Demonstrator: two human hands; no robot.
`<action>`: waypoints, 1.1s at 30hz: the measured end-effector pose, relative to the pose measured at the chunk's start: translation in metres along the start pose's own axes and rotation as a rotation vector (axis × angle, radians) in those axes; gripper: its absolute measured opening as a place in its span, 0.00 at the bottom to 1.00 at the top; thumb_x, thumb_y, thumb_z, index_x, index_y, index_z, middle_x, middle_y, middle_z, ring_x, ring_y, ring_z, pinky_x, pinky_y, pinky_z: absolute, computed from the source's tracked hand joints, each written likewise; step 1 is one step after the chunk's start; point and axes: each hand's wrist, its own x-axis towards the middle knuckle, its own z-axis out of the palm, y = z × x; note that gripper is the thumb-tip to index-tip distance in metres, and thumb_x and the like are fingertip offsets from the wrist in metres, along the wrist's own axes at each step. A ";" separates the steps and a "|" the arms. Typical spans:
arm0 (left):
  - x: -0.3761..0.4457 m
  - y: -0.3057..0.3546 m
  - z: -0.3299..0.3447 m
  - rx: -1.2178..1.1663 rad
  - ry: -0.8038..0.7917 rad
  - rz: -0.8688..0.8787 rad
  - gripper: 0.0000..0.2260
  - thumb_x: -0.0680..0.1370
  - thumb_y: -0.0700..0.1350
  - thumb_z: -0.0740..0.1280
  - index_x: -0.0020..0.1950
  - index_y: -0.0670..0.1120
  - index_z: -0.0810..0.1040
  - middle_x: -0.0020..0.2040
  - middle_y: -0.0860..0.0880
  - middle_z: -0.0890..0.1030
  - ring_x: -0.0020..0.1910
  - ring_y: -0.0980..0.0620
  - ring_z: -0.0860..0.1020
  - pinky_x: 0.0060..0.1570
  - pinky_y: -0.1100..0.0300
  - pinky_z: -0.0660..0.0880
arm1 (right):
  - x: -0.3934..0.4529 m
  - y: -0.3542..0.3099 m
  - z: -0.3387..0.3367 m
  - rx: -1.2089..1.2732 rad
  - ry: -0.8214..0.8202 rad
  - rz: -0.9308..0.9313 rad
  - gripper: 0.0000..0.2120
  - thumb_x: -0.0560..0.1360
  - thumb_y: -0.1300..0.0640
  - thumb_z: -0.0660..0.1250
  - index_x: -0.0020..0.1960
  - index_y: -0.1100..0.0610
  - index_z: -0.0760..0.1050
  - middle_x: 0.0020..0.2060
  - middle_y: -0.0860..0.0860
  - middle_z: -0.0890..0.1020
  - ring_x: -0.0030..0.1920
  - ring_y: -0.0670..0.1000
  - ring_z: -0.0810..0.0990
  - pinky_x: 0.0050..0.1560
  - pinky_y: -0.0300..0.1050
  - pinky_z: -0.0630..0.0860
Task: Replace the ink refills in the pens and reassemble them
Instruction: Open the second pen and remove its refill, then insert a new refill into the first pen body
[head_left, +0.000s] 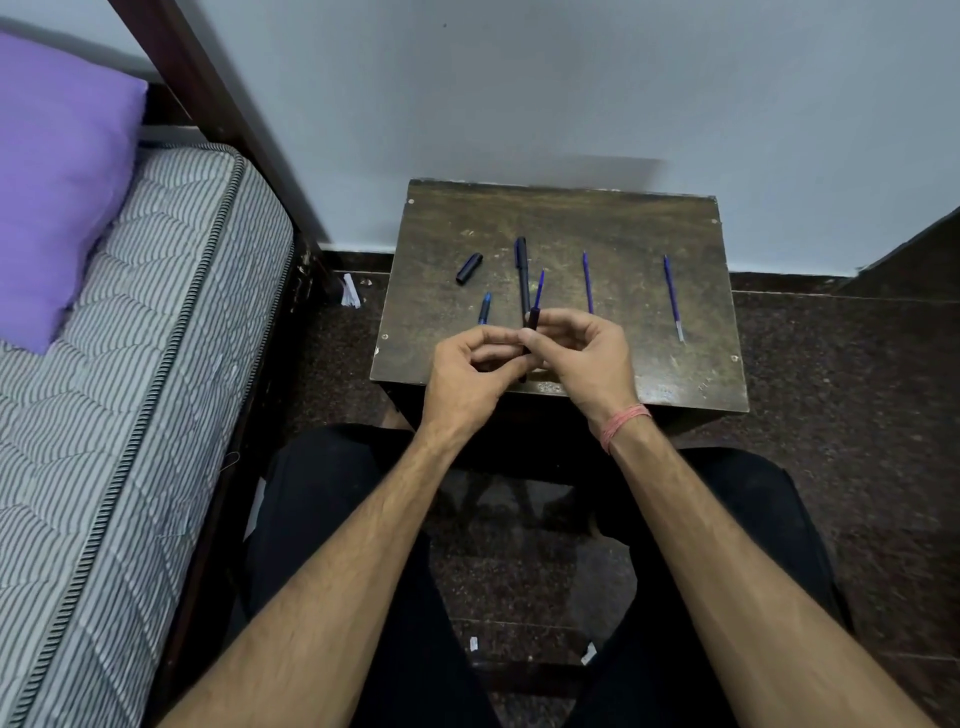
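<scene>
Over the near edge of a small dark wooden table (649, 228), my left hand (470, 371) and my right hand (584, 358) together grip a dark pen barrel (531, 332). A blue refill (539, 288) sticks out of its far end. A whole dark pen (522, 275) lies on the table just beyond. A dark cap (469, 268) lies at the left, and a short blue-tipped pen piece (484, 308) sits near my left hand. Two loose blue refills (587, 283) (672, 296) lie to the right.
A striped mattress (130, 389) with a purple pillow (52, 182) stands at the left, close to the table. A pale wall (571, 78) runs behind the table. My legs in dark trousers (332, 545) are below, over a dark speckled floor (857, 389).
</scene>
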 end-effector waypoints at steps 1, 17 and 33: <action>0.001 0.001 -0.002 -0.015 -0.022 -0.006 0.13 0.72 0.50 0.86 0.55 0.53 0.91 0.49 0.48 0.93 0.51 0.49 0.92 0.55 0.55 0.87 | -0.001 0.001 0.000 0.030 0.009 0.008 0.10 0.74 0.58 0.82 0.54 0.54 0.88 0.47 0.56 0.90 0.51 0.58 0.90 0.56 0.62 0.87; 0.059 0.037 -0.002 0.880 0.407 -0.001 0.10 0.76 0.60 0.81 0.52 0.57 0.89 0.46 0.60 0.86 0.49 0.54 0.85 0.49 0.57 0.76 | -0.011 0.019 -0.010 0.160 -0.067 0.085 0.13 0.78 0.64 0.77 0.62 0.63 0.86 0.53 0.61 0.89 0.53 0.60 0.88 0.65 0.60 0.83; 0.029 0.029 -0.015 -0.703 0.225 -0.410 0.09 0.89 0.49 0.69 0.56 0.45 0.87 0.48 0.55 0.86 0.25 0.62 0.72 0.20 0.71 0.66 | -0.018 0.024 -0.011 0.005 -0.160 0.036 0.11 0.75 0.62 0.80 0.57 0.59 0.89 0.48 0.61 0.90 0.47 0.52 0.85 0.57 0.48 0.81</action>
